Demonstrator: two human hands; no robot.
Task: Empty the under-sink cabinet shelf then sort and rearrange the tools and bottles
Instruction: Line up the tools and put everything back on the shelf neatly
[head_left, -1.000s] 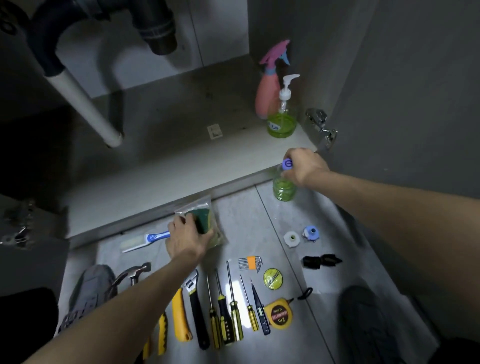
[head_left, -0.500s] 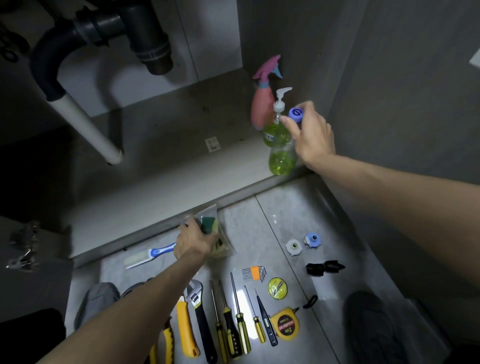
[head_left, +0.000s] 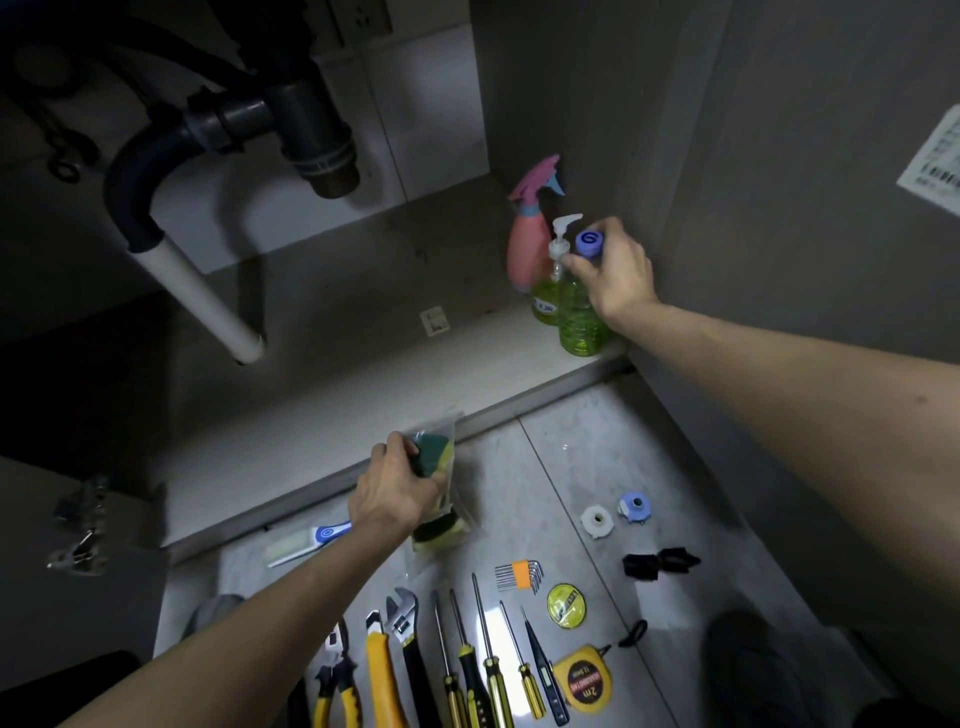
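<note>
While the right hand (head_left: 615, 275) grips the neck of the green bottle (head_left: 582, 317) standing on the shelf (head_left: 363, 374) at its front right corner, touching the pump bottle (head_left: 545, 299), the left hand (head_left: 395, 488) holds a bagged sponge (head_left: 434, 457) over the floor (head_left: 571, 457).

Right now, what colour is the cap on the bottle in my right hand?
Blue-purple cap, on the green bottle; head view.

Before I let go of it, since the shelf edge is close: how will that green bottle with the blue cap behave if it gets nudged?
The green bottle looks tall and narrow and stands near the shelf edge, so it may tip. It seems mostly full of liquid, so probably heavy for its size. Its ribbed plastic sides likely flex a little and offer grip; the right hand holds it by the cap.
</note>
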